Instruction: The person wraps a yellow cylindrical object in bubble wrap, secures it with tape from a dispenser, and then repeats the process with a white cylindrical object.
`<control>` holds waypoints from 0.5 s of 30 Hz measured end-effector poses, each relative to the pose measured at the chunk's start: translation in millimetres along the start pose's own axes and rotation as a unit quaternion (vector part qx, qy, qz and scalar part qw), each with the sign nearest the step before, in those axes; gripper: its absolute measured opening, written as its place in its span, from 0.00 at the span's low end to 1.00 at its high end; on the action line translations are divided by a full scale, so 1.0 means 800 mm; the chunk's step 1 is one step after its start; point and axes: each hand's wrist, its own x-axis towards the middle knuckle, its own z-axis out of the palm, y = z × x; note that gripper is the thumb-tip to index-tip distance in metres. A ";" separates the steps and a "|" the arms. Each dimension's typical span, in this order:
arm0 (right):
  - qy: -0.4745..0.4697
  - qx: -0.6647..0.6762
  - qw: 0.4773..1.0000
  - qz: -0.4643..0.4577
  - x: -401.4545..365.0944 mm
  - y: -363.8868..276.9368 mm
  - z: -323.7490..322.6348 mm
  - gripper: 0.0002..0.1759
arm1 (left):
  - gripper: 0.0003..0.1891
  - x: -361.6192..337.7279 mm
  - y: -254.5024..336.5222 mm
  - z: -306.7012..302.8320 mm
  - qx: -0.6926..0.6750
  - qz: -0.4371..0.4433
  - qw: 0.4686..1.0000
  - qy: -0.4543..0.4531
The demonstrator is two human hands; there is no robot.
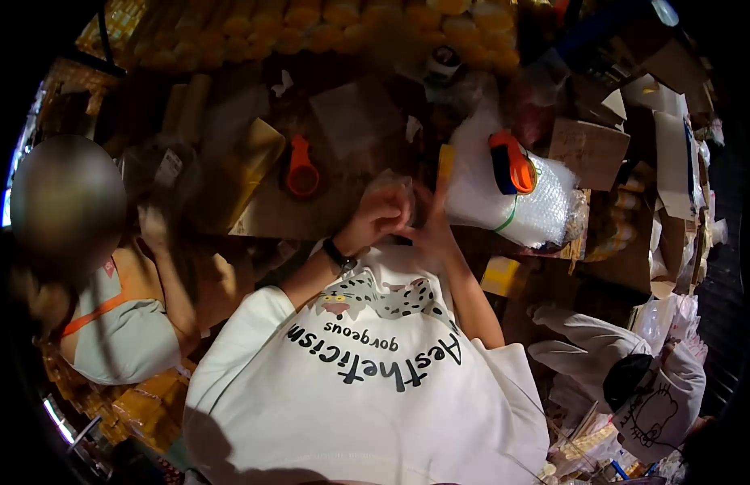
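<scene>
My left hand [383, 212], with a dark watch on the wrist, is closed on a crumpled clear plastic bag [398, 181] at the table's near edge. Just right of it is my right hand [431, 229], its fingers spread beside the bag and its thumb pointing at the left hand. A yellow strip-like object [445, 168] stands close above my right hand; whether they touch is unclear. An orange tape dispenser [302, 171] lies to the left on the brown table [270, 208]. A second orange and dark dispenser [516, 168] rests on bubble wrap [545, 212] to the right.
A person [128, 323] is at the left, one hand near a clear bag [166, 168]. Someone in a light top [662, 404] is at the lower right. Cardboard boxes [589, 152] stand at the right, and rows of yellowish packed items [310, 36] line the far side.
</scene>
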 end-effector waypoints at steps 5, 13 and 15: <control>0.034 0.012 0.997 -0.063 0.014 -0.012 0.000 0.65 | 0.16 -0.014 0.031 -0.004 0.200 0.217 0.940 0.169; 0.118 -0.141 0.982 -0.037 0.015 -0.054 0.003 0.52 | 0.17 -0.011 0.019 -0.029 0.566 0.144 0.764 0.273; 0.170 -0.141 0.974 0.045 0.004 -0.057 0.005 0.48 | 0.13 -0.012 0.021 -0.024 0.593 0.117 0.745 0.283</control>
